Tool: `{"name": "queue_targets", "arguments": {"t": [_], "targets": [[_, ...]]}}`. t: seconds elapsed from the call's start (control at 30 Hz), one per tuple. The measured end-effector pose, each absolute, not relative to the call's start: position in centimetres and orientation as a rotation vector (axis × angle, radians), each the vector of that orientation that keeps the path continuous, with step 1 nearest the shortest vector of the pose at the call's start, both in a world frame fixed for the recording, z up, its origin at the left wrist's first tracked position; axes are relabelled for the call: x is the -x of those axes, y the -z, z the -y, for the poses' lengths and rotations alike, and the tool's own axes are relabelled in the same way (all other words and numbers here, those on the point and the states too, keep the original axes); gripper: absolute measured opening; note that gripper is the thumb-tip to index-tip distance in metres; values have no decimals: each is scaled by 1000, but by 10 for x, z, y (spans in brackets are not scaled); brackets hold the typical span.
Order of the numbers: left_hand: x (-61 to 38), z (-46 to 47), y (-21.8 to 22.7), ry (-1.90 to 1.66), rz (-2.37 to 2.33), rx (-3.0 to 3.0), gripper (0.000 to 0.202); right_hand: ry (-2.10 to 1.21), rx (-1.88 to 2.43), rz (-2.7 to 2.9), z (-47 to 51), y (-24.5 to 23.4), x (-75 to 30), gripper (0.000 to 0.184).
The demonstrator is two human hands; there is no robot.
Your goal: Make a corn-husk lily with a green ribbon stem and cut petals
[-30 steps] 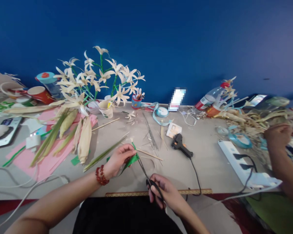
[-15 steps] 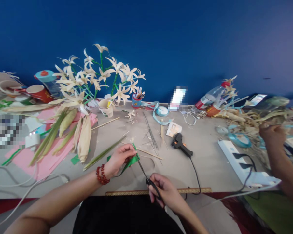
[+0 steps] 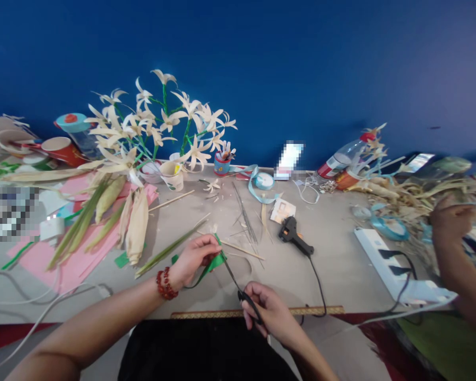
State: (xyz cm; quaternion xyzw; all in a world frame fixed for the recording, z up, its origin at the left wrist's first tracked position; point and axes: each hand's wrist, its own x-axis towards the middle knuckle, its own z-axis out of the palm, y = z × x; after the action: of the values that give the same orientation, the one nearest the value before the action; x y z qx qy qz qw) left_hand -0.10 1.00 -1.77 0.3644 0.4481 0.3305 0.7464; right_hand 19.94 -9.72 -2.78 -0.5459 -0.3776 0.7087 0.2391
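The green strip (image 3: 215, 260) was held just above the surface (image 3: 333, 264), near its front edge, pinched in the closed fingers of the left hand (image 3: 192, 259), apparently raised so that blades could reach it. Its long axis ran slantwise, the far end pointing up and right. The scissors (image 3: 236, 283), gripped in the right hand (image 3: 272, 315), were aimed at it, tips at its edge; a glue gun (image 3: 293, 237) lay beyond.

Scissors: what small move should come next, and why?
Probably squeeze the scissors shut on the green strip. The left hand pinches the strip just above the table, the right hand grips the handles, and the blade tips lie at the strip's edge, so a cut looks lined up.
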Motion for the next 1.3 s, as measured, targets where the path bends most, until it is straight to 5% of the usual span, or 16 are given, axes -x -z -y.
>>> {"name": "queue_targets", "arguments": {"t": [1.3], "targets": [[10, 7, 31, -313, -978, -892, 26, -2030, 1506, 985, 100, 29, -191, 50]]}}
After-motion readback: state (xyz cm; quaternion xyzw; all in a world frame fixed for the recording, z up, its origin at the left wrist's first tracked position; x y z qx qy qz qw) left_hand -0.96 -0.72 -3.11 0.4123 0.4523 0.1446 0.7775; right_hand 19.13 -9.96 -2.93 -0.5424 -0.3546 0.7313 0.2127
